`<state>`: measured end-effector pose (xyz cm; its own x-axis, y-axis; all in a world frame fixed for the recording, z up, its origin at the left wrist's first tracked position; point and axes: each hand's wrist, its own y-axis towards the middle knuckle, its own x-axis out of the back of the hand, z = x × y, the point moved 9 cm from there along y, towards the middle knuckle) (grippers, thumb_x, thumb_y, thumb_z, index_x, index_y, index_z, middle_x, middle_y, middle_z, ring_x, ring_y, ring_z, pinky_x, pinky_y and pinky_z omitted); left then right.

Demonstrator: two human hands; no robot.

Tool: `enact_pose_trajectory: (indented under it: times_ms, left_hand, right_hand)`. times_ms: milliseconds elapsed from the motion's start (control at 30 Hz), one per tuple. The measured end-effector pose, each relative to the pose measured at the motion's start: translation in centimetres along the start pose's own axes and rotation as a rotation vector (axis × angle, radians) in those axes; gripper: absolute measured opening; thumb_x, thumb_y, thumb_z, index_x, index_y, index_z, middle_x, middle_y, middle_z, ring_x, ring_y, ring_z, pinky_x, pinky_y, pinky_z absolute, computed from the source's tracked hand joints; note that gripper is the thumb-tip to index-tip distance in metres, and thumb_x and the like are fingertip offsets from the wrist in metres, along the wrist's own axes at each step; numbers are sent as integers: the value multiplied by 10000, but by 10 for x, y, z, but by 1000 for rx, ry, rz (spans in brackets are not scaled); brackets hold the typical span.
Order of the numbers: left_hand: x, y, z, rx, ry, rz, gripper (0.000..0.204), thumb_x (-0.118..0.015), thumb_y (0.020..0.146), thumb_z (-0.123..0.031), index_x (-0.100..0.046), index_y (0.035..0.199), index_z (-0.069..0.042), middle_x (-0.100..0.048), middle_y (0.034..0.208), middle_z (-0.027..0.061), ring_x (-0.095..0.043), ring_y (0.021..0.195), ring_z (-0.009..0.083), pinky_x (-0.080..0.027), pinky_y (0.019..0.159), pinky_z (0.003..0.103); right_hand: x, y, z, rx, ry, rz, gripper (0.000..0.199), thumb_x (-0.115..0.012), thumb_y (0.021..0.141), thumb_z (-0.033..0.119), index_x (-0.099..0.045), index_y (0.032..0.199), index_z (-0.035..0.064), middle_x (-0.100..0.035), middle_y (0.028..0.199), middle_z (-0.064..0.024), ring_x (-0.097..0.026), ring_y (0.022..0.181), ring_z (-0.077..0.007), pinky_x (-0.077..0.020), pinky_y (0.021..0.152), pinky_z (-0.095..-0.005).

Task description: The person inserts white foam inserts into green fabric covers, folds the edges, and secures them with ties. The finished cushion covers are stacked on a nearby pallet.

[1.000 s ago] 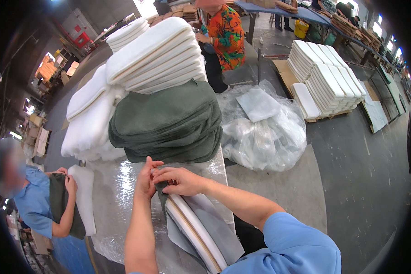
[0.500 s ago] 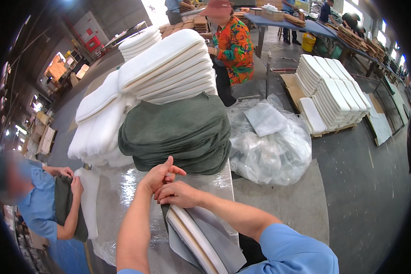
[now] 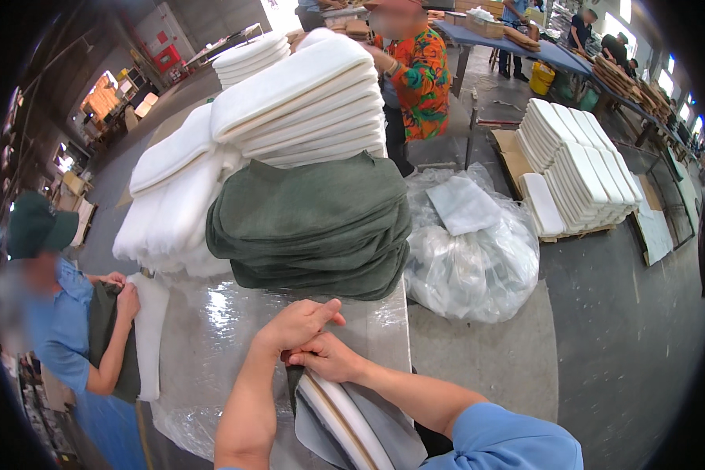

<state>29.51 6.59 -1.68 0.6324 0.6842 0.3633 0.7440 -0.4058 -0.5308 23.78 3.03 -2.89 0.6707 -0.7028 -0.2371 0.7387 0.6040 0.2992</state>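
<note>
A long white foam cushion [image 3: 345,419] with a brown stripe along its edge stands on end at the table's near edge. A cover [image 3: 312,427], grey inside and dark green outside, lies open around it. At the cushion's far end my right hand [image 3: 330,359] is closed on the cover's gathered edge. Just above, my left hand [image 3: 299,323] bends over the same spot, its upper fingers pointing right; its lower fingers go behind my right hand and are partly hidden. Beyond my hands lies a pile of dark green covers [image 3: 309,223].
White padded cushions [image 3: 298,90] are stacked behind the green pile. A clear plastic bag [image 3: 474,266] sits right of the plastic-covered table [image 3: 204,376]. More white cushions [image 3: 576,164] stand on a pallet. One co-worker [image 3: 78,313] handles a green cover at left; another [image 3: 419,78] stands beyond the stacks.
Both my hands have come slightly nearer and to the right in the view, still together at the cushion's end. My left fingers have tipped from pointing up to pointing right.
</note>
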Motion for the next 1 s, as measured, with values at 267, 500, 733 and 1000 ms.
enact_pose_trajectory:
  times_ms: [267,500,733,1000]
  left_hand:
    - [-4,-6,-3,-69,65,-41,645,-464,1084,-592,-783,1091,-32,-633,680,61,-556,653,146,-482,634,334]
    - [-3,-16,-3,-96,146,-106,589,-474,1088,-551,-801,1067,-61,-567,620,53,-517,622,170,-443,615,375]
    - [11,-16,19,28,116,-158,673,-458,1052,-633,-804,1022,-56,-732,820,201,-711,856,344,-525,845,424]
    - [11,-29,30,50,-78,-179,817,-403,1016,-769,-804,1050,-59,-499,792,51,-491,784,187,-416,730,368]
  right_hand:
    - [0,-8,2,65,-74,-25,178,-692,1014,168,-740,968,3,-765,951,-99,-719,905,-231,-561,833,-366]
    - [-10,-13,-6,69,-65,-21,181,-705,1009,178,-753,999,4,-776,991,-110,-734,942,-242,-568,857,-364]
    - [-17,-8,-20,-56,-60,-6,167,-717,1000,174,-777,1035,23,-783,1028,-113,-741,981,-237,-570,884,-350]
    - [-26,-12,-15,-6,-71,-22,123,-714,995,128,-748,1009,11,-769,1008,-95,-734,969,-235,-575,881,-358]
